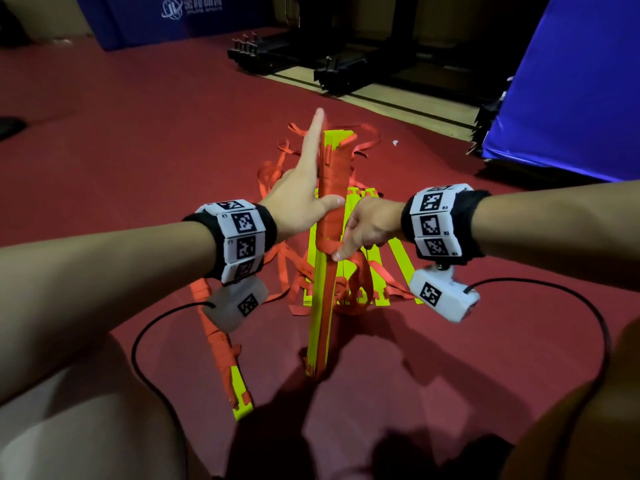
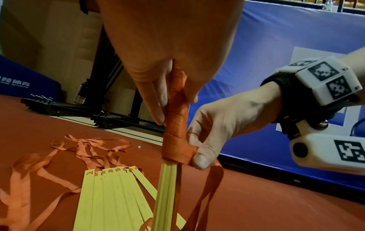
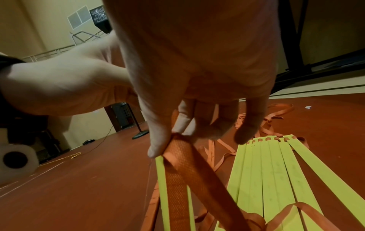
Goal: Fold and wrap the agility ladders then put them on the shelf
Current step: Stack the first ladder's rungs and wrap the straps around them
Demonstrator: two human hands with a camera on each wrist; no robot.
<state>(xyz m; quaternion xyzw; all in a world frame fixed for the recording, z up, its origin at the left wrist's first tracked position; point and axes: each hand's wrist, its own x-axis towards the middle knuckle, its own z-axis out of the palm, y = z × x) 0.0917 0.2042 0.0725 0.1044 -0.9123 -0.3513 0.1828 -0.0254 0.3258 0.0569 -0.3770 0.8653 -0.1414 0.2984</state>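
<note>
Agility ladder bundle [image 1: 320, 306], flat yellow slats; left grip [image 1: 304, 199] clasps it, right grip [image 1: 367, 226] pinches woven orange strap [image 2: 177, 150].

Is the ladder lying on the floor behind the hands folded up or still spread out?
Still spread out: its yellow rungs lie fanned side by side on the red floor, and its orange straps trail loose around them.
</note>
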